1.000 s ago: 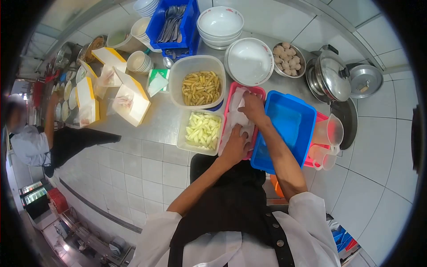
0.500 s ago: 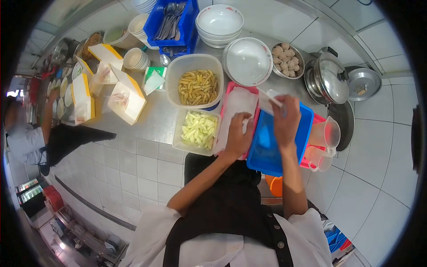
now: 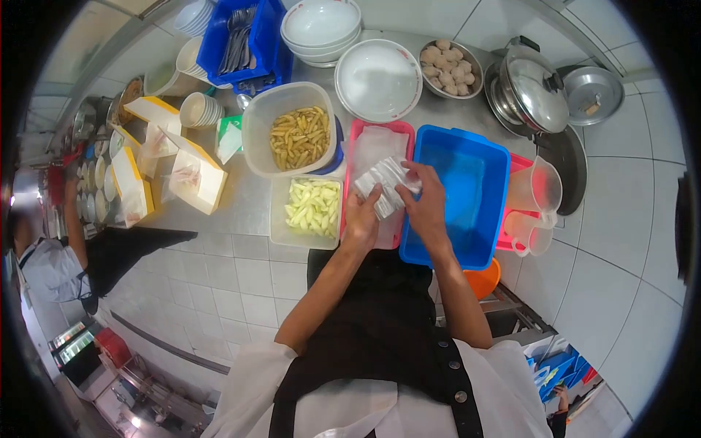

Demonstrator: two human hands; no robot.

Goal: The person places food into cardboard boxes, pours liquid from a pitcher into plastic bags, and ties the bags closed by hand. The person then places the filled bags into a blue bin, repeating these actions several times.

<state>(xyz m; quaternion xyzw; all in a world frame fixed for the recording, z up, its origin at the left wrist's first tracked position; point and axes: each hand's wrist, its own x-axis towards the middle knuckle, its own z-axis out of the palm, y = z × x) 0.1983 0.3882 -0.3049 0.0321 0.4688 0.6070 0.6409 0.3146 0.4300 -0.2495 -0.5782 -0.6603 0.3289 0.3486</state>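
both hands on the bag (image 3: 385,184): left hand (image 3: 363,217) pinches its near edge, fingers clamped on the plastic, and right hand (image 3: 427,208) grips the far side, fingers clamped on it too. the bag hangs between the fingers, over the pink tray (image 3: 380,139). the blue tub (image 3: 467,182) sits just beyond the right fingers, and the tub of pale strips (image 3: 310,208) just outside the left fingers, on the bench (image 3: 241,197).
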